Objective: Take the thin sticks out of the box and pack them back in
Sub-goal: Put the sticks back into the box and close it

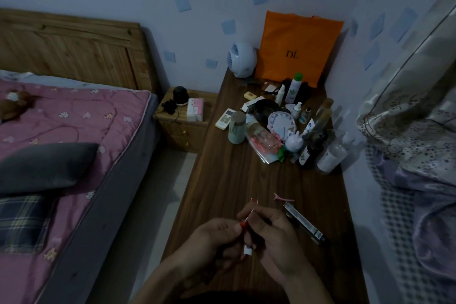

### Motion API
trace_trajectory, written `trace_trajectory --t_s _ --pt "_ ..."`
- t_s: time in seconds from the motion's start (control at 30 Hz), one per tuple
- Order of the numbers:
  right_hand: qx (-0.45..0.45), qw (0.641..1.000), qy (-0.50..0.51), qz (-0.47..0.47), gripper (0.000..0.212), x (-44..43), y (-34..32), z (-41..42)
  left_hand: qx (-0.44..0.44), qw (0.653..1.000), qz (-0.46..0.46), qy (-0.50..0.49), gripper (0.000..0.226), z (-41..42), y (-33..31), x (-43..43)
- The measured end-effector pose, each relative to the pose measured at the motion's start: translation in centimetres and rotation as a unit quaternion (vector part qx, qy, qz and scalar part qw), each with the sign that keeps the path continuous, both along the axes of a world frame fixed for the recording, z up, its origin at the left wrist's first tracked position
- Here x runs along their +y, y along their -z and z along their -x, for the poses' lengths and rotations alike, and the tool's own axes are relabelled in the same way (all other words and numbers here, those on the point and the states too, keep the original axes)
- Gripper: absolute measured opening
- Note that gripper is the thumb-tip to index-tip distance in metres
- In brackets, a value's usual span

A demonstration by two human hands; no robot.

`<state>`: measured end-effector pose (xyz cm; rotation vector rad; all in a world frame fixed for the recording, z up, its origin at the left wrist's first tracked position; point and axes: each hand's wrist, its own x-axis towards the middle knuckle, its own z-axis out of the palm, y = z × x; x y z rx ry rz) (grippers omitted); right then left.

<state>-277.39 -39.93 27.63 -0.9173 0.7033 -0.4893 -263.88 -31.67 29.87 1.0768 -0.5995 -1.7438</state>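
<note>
Both hands meet low over the near end of the dark wooden table (222, 180). My left hand (217, 234) pinches the red-tipped end of a thin stick (244, 223). My right hand (274, 232) curls its fingers round the small narrow box (247, 250), whose white end shows below the fingers. The stick runs between the two hands at the box; the dim light hides how far in it sits. A small red and white piece (254, 200) lies on the table just beyond the hands.
A pink hair clip (283, 197) and a long slim carton (304, 223) lie to the right of the hands. Bottles, a jar and an orange bag (296, 47) crowd the table's far end. A bed (74, 143) stands to the left, bedding to the right.
</note>
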Motion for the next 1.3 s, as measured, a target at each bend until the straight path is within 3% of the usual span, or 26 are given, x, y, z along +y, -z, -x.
trace_trajectory --t_s 0.1,0.2,0.33,0.5,0.67,0.8,0.9,1.0,1.17,1.3 --pt "-0.006 1.000 0.026 0.002 0.016 0.3 0.2 -0.6 -0.009 1.000 0.005 -0.019 0.032 0.1 0.4 0.1" --pt "-0.005 0.998 0.059 0.027 0.015 0.3 0.5 -1.1 -0.107 0.993 0.022 -0.053 0.035 0.5 0.9 -0.1" --pt "-0.003 0.996 0.089 0.008 0.015 0.4 0.7 -1.5 -0.266 0.957 0.065 -0.093 0.029 0.7 2.0 -0.2" --pt "0.061 0.994 0.079 0.036 0.016 -0.2 1.5 -2.0 -0.340 0.931 0.070 -0.111 0.026 0.5 3.2 -0.4" --pt "0.116 0.990 0.074 -0.009 0.016 -1.7 4.4 -2.4 -0.236 0.967 0.003 -0.094 0.029 -0.7 5.0 -0.7" --pt "0.172 0.982 0.068 -0.019 0.015 -2.3 8.8 -1.4 -0.229 0.967 -0.029 -0.105 0.027 -1.3 7.3 -0.8" --pt "0.341 0.937 -0.015 0.072 0.017 -1.9 13.1 -0.7 -0.246 0.962 -0.063 -0.098 0.026 -1.8 9.8 -0.7" --pt "0.452 0.872 -0.124 0.143 0.023 -1.1 17.5 0.2 -0.274 0.953 -0.091 -0.090 0.024 -2.1 12.5 -0.4" --pt "0.538 0.768 -0.207 0.278 0.040 0.3 21.4 1.1 -0.302 0.942 -0.117 -0.088 0.024 -2.6 16.3 0.2" --pt "0.542 0.724 -0.254 0.344 0.039 0.4 22.6 1.5 -0.315 0.936 -0.128 -0.086 0.024 -2.9 18.0 0.5"
